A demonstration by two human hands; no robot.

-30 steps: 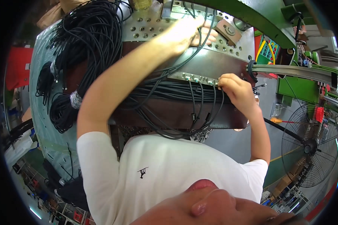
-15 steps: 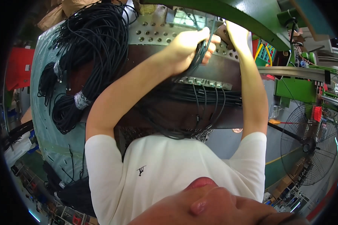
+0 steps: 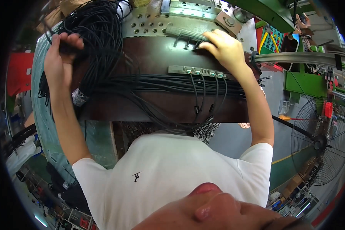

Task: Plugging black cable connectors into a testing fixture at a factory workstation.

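Note:
At the left, my left hand (image 3: pixel 61 53) is raised beside a big pile of black cables (image 3: pixel 99 27), its fingers apart; blurred dark strands pass next to it. My right hand (image 3: pixel 227 50) grips the right end of a grey metal strip (image 3: pixel 184 32) with dark pieces along its lower edge. Nearer to me on the brown work surface (image 3: pixel 153 51) lies a metal fixture bar (image 3: pixel 177 69). Several black cables (image 3: pixel 203 90) with connector ends sit in its slots. A long bundle of black cables (image 3: pixel 149 82) runs sideways beneath it.
A perforated metal plate (image 3: pixel 147 25) holds a metal mould block (image 3: pixel 189 10) at the back. A green machine arm (image 3: pixel 268 13) overhangs the far right. Silver wrap binds cables (image 3: pixel 79 97) at left. A fan (image 3: pixel 318 143) stands at the right.
My left hand has moved from the middle far left to the cable pile and let go of the cables it held. My right hand has come nearer, with the metal strip now showing.

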